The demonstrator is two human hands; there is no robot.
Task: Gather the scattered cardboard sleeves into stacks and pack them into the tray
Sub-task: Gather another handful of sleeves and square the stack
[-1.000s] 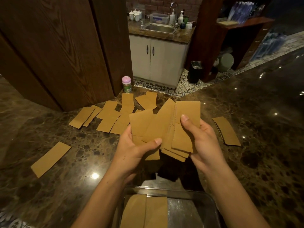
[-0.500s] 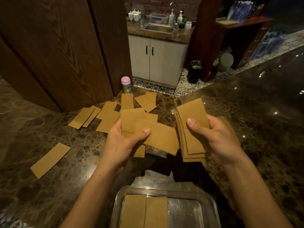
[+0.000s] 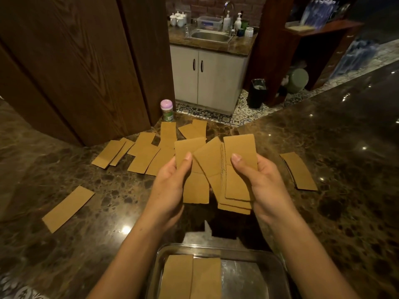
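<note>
cardboard sleeves gripped, left hand, right hand

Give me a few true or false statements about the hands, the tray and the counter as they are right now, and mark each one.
1. The left hand and the right hand both hold cardboard sleeves. True.
2. The tray is empty. False: packed sleeves lie side by side in its left part.
3. A pink-lidded jar stands on the counter beyond the scattered sleeves. True.
4. The lone sleeve at the far left overlaps the others. False: it lies apart from them, by itself on the counter.
</note>
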